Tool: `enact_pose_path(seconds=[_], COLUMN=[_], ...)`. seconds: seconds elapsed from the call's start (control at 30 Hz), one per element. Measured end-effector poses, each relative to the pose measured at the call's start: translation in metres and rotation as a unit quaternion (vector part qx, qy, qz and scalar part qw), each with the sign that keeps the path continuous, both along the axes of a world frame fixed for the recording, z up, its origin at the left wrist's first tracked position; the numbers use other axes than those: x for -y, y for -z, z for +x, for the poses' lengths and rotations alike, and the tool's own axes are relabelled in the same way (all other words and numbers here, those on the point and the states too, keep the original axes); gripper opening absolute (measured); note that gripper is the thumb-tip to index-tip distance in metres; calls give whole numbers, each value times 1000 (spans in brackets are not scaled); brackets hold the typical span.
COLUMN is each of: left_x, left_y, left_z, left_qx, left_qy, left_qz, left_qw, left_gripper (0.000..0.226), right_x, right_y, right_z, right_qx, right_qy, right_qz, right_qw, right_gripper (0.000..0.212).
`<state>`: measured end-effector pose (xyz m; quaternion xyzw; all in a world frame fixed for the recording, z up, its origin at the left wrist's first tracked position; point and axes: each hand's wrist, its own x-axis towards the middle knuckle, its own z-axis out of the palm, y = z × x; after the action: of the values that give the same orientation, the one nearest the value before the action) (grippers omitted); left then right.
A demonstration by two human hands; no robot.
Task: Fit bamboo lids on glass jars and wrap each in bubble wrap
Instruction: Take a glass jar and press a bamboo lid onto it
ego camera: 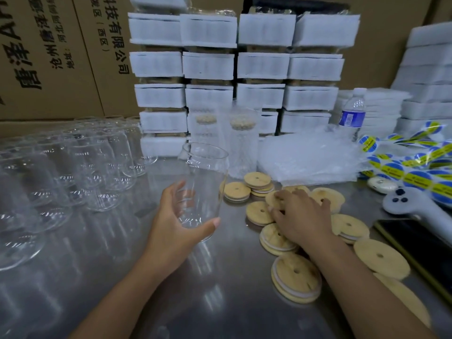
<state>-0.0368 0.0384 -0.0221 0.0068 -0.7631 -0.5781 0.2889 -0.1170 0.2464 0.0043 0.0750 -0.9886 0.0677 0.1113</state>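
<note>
Left hand [178, 216] grips a clear glass jar [204, 177] near its base, thumb in front and fingers curled round the back. The jar is mouth up, slightly tilted and without a lid, over the steel table [122, 277]; base contact cannot be judged.

Right hand [302, 216] lies palm down on the scattered bamboo lids [296, 277], fingers bent onto one lid. I cannot tell whether it has hold of that lid.

Lids lie right of the held jar, some stacked in twos. Empty jars [73, 167] are crowded at left. Two bubble-wrapped, lidded jars [243, 143] stand behind the held one, just beside a pile of bubble wrap sheets [308, 157]. Behind are stacked white foam packs [261, 67]; a water bottle [352, 113] is far right.
</note>
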Motion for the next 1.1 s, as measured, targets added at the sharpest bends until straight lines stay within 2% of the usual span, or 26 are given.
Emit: enact_pose_path(seconds=[0.33,0.43,0.5,0.6,0.67,0.77,0.8,0.87,0.93,1.1], left_x=[2,2,4,6,6,5,4,3,3,4], left_y=[3,3,4,4,4,3,3,2,2,2], left_z=[4,6,6,6,6,5,5,4,5,6], left_qx=[-5,0,0,-4,-11,-17,-20,-27,-31,-33], left_qy=[-20,-22,-23,-29,-33,-35,-38,-42,-45,-45], left_qz=[-80,-103,-122,-153,-180,-203,-208,-218,-225,-232], left_qw=[997,994,992,988,983,978,977,975,973,971], left_gripper=[96,99,100,98,97,97,98,99,100,100], right_x=[-3,-4,-4,1,8,20,24,32,36,38], right_y=[2,0,-5,-16,-23,-28,-27,-23,-19,-15], right_z=[-2,-3,-2,3,14,34,40,47,51,54], right_qx=[-33,-48,-55,-50,-96,-129,-132,-145,-146,-128], right_qy=[-27,-52,-74,-126,-170,-250,-276,-316,-334,-331], right_qz=[-89,-180,-314,-535,-591,-604,-588,-513,-466,-483], right_qw=[995,981,945,834,783,745,749,785,806,800], right_gripper=[36,35,35,39,44,52,49,45,46,43])
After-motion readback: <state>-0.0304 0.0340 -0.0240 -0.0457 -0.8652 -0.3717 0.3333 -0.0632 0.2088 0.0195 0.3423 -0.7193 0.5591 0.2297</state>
